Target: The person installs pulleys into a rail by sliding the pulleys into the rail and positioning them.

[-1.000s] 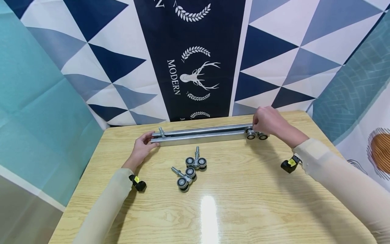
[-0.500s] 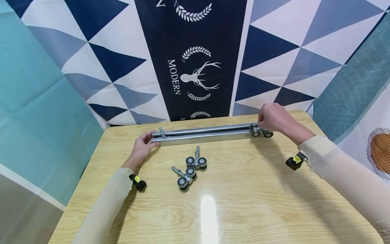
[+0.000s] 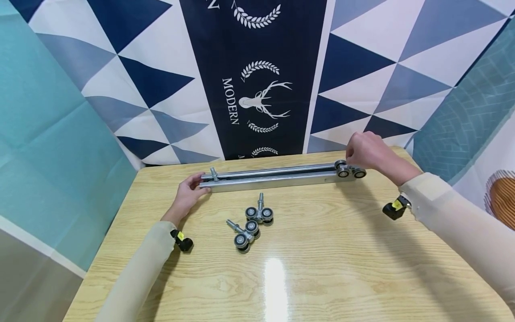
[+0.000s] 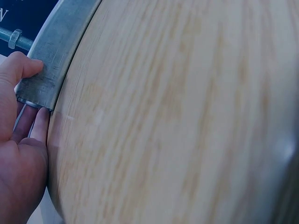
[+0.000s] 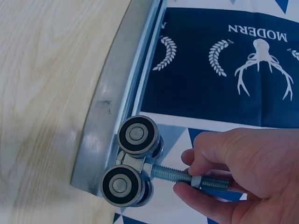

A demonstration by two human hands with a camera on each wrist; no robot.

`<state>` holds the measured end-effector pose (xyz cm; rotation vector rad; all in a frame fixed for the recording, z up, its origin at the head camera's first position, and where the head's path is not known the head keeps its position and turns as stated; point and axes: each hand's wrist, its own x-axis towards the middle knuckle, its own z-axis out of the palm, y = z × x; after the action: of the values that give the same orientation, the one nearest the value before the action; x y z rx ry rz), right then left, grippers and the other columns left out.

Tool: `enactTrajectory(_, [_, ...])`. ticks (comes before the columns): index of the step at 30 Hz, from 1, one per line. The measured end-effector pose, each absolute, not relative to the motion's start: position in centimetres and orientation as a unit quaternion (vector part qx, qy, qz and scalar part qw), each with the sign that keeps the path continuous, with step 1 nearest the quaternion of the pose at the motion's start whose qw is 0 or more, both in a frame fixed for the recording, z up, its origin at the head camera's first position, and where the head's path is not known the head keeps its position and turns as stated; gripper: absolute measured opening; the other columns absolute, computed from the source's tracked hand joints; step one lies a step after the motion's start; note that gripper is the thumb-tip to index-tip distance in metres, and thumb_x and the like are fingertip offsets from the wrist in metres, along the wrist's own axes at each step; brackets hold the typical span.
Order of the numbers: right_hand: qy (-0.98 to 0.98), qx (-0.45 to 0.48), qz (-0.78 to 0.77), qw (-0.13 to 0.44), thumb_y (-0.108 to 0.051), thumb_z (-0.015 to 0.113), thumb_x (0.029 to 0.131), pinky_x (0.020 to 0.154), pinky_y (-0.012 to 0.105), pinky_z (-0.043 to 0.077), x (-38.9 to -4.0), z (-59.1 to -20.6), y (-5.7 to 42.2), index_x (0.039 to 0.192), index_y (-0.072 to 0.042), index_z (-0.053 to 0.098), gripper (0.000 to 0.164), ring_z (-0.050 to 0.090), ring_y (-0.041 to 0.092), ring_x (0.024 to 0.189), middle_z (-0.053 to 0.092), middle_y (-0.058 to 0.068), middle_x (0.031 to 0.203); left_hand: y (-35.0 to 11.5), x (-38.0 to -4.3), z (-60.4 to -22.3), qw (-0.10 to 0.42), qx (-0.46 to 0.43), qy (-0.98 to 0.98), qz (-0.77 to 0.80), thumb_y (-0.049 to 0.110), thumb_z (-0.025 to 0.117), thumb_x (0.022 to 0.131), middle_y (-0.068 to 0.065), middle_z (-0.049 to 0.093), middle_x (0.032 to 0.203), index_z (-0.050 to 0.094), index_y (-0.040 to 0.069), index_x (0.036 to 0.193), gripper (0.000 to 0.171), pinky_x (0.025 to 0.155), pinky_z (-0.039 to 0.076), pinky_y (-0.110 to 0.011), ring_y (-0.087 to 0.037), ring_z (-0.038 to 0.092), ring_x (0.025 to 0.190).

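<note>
A long silver metal track lies along the back of the table, its slot facing up. My left hand grips its left end, the thumb on the side wall and fingertips at the end opening. Close to that end a threaded bolt stands up out of the slot. My right hand pinches the threaded bolt of a roller trolley between thumb and fingers. In the right wrist view the trolley's black-and-silver wheels overlap the track's right end, with the bolt pointing away from it.
Two more roller trolleys lie in front of the track: one with its bolt pointing back, the other right beside it with its bolt toward the left. Patterned cloth rises behind the wooden table.
My right hand has carried the roller trolley to the right and slightly up, toward the track's right end. My left hand and the loose trolleys have stayed in place.
</note>
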<state>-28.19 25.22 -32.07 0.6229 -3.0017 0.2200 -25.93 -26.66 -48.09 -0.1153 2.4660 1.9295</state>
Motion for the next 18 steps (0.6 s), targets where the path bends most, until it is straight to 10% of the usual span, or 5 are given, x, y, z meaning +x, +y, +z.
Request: enactTrajectory(18, [-0.976,0.204,0.064,0.030,0.001,0.067,0.072,0.047,0.031,0.038,-29.5,-31.8,27.4,0.061,-0.010,0.072,0.017,0.051,0.019,0.052,0.066,0.001,0.057,-26.7,-25.9,-48.0,0.007,-0.044,0.791,0.611,-0.002,0.074,0.085,-0.016,0.051,0.146,0.051,0.006,0.145,0.064,0.116,0.040,-0.034,-0.026,0.047,0.132])
